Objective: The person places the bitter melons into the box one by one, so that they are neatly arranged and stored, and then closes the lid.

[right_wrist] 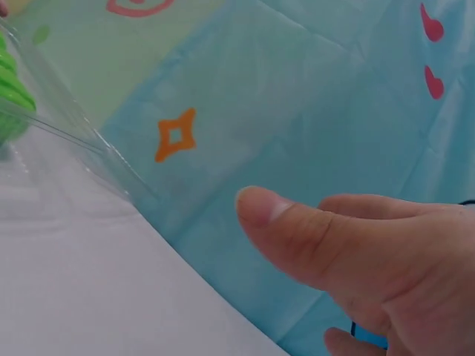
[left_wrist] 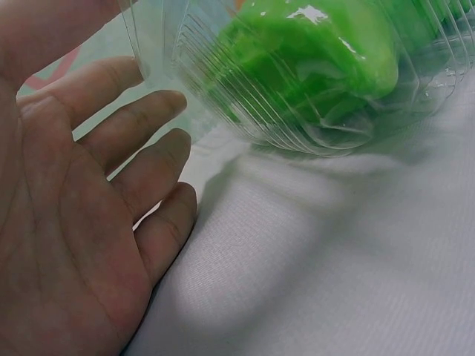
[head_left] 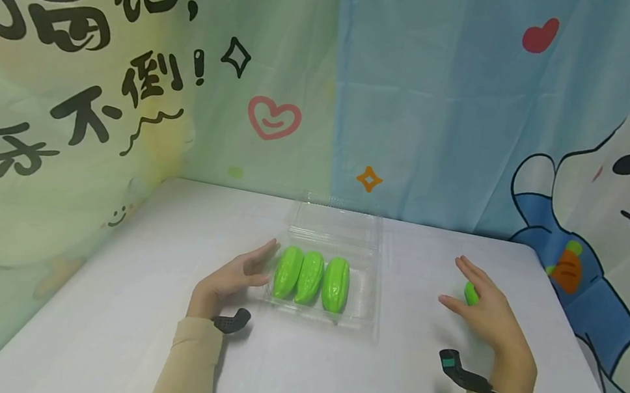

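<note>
A clear plastic clamshell box [head_left: 359,294] lies on the white table with its lid [head_left: 335,225] folded back. Three glossy green ridged, elongated fruits or vegetables [head_left: 310,278] stand side by side in its left and middle part, with bare room at the right. At the box's left side, my left hand [head_left: 237,275] holds its fingers extended, the fingertips and thumb right by the rim. Over the table at the right, my right hand [head_left: 484,309] is spread with thumb and fingers apart. Partly hidden behind it is another green piece [head_left: 471,294].
The white table [head_left: 386,389] ends at a printed cloth backdrop [head_left: 420,104] behind and at both sides. Each wrist carries a black camera mount [head_left: 467,376]. The raised lid edge reaches toward the table's back edge.
</note>
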`<state>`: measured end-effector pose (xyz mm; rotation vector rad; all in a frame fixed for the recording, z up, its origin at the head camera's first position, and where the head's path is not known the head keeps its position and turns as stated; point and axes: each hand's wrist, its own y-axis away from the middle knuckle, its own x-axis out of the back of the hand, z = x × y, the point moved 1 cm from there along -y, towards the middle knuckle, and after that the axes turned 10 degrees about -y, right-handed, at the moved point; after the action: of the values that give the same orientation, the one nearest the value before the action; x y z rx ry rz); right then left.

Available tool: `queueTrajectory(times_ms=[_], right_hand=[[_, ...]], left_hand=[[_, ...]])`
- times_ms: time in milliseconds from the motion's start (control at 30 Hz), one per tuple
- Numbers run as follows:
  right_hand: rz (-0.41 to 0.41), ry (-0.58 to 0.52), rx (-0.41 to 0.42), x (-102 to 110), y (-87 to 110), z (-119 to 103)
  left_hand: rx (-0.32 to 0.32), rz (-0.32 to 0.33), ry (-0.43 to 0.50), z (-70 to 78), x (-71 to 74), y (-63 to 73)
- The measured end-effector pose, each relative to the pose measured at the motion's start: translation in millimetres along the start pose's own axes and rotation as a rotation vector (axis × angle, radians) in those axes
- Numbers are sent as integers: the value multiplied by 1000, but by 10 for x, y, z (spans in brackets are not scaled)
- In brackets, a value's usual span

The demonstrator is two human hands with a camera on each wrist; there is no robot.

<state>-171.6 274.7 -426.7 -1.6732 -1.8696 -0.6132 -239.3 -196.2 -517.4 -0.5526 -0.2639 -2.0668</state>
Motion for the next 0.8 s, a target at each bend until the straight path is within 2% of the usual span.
queueTrajectory(times_ms=[433, 800], right_hand=[[58, 13, -1, 154, 137, 305], [105, -84, -71, 208, 199, 570]], left_hand=[[-20, -11, 25, 9, 2, 11], [-10, -11, 41, 33, -2, 24]])
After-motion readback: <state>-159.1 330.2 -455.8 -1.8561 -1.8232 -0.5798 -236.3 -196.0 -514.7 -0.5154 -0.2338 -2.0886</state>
